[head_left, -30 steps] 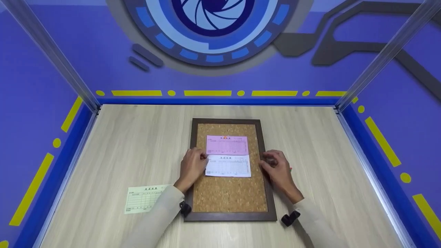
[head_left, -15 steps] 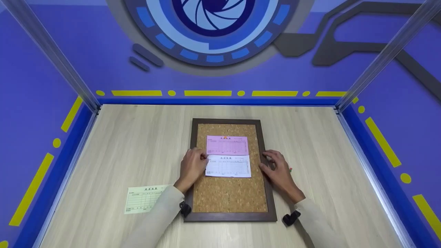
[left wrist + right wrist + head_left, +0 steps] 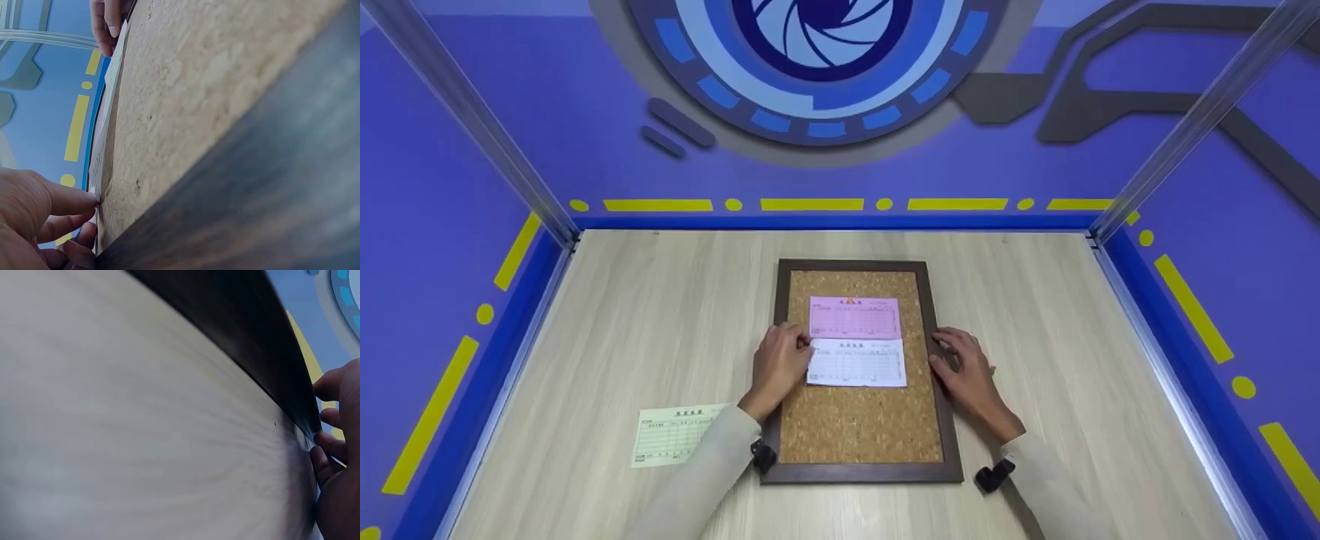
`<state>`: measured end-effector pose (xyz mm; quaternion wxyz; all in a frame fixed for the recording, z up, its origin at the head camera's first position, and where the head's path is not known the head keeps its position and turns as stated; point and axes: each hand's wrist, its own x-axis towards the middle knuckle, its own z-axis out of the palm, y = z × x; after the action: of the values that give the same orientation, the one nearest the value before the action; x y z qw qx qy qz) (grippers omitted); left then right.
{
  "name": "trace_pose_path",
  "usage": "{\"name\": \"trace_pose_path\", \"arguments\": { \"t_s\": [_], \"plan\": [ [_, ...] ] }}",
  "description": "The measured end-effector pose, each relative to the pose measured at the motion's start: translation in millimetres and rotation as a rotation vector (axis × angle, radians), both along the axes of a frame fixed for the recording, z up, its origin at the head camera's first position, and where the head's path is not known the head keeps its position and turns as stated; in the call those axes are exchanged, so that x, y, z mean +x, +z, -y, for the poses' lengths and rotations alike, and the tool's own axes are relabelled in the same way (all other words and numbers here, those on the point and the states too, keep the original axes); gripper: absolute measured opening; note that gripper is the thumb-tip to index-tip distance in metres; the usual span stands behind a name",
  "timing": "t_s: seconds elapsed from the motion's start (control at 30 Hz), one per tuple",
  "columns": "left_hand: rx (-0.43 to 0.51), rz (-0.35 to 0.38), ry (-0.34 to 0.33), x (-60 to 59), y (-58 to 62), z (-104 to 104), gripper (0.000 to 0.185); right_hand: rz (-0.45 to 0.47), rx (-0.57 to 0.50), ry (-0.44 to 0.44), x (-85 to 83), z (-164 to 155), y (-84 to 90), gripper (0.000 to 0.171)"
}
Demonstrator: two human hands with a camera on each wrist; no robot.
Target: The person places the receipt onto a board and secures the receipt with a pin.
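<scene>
The white slip (image 3: 856, 362) lies crosswise on the corkboard (image 3: 860, 424). The left hand (image 3: 777, 365) pinches its left edge; the right hand (image 3: 967, 370), fingers loosely bent, rests on the frame, right of the slip.

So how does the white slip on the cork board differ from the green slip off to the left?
The white slip lies on the cork board, directly below a pink slip; the green slip lies on the bare wooden table, partly under the left sleeve. The left hand touches the white slip's left edge; no hand touches the green slip. Both are small printed forms with a grid, lying flat.
</scene>
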<state>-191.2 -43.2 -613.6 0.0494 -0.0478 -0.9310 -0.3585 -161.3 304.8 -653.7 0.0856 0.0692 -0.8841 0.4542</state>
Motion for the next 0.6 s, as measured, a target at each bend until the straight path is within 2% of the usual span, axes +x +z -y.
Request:
{"name": "trace_pose_path", "arguments": {
  "t_s": [0.33,0.47,0.6],
  "plan": [
    [0.011,-0.035,-0.024,-0.7,-2.1,0.1,0.017,0.008,-0.005,0.01,1.3,-0.3,0.1,0.039],
    [-0.004,-0.053,-0.043,0.9,-2.1,0.5,0.012,-0.002,0.001,0.004,2.4,0.1,-1.5,0.038],
    [-0.035,-0.041,-0.05,1.2,-1.3,0.6,0.007,-0.026,0.004,-0.002,2.0,-0.3,-4.1,0.038]
  ]
}}
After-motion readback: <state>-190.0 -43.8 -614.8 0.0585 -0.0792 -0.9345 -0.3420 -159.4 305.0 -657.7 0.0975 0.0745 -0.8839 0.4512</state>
